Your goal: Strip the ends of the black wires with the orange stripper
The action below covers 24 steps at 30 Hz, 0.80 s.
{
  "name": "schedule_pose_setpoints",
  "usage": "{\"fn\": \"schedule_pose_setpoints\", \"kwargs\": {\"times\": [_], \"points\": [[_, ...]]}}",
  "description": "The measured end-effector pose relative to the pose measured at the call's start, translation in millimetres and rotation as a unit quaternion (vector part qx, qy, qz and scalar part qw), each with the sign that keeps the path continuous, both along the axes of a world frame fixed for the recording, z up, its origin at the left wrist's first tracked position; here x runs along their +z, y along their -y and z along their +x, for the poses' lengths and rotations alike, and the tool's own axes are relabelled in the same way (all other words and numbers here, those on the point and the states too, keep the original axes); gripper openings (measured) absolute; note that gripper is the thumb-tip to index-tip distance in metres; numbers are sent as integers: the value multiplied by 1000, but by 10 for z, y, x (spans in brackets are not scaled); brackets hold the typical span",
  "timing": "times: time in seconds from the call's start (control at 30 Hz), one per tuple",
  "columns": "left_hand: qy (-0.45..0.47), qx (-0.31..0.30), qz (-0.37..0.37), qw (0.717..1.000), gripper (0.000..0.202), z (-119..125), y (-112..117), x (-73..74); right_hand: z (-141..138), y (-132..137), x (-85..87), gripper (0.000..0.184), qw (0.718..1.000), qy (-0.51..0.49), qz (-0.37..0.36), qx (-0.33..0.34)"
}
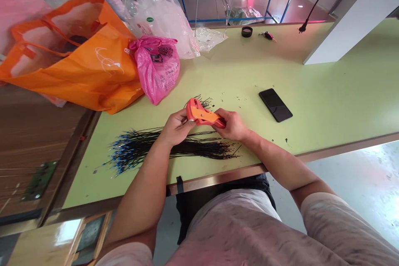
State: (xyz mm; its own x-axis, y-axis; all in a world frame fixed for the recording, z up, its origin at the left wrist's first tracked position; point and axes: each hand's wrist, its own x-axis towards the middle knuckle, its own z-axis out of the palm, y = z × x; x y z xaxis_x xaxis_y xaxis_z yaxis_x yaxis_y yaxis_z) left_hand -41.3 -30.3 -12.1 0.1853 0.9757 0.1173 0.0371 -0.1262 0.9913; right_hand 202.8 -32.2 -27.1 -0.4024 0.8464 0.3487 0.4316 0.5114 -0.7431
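Both my hands hold an orange-red plastic hand tool [202,115] above the table, and its exact kind is hard to tell. My left hand [176,127] grips its left end, and my right hand [230,125] wraps its right end. Just below them lies a long bundle of thin black wires [168,147] with blue tips fanned out at the left end. A smaller tuft of black wire ends [202,102] sticks out behind the tool. The tool and my fingers hide part of the wires.
The light green table [311,79] has a metal-trimmed front edge. On it are a black phone [275,105], small black scraps, keys [267,36] and a black lid [247,31]. An orange bag [93,66] and a pink plastic bag [157,68] sit at the back left.
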Motion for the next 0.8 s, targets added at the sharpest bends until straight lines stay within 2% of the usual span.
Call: {"fn": "schedule_pose_setpoints", "kwargs": {"times": [0.1, 0.33, 0.43, 0.6, 0.8], "points": [[5, 3, -11, 1000, 47, 9, 12, 40, 12, -29, 18, 39, 993, -102, -53, 24], [15, 6, -13, 1000, 43, 0, 33, 69, 39, -138, -16, 48, 958, -222, -179, 14], [-3, 0, 38, 999, 37, -13, 20, 46, 71, -199, -9, 50, 944, -256, -208, 24], [-109, -41, 152, 981, 26, -29, -3, -27, 161, -294, 11, 50, 929, -292, -230, 5], [-206, -113, 195, 952, 35, -32, -11, -107, 177, -330, -9, 47, 924, -309, -226, -12]]}}
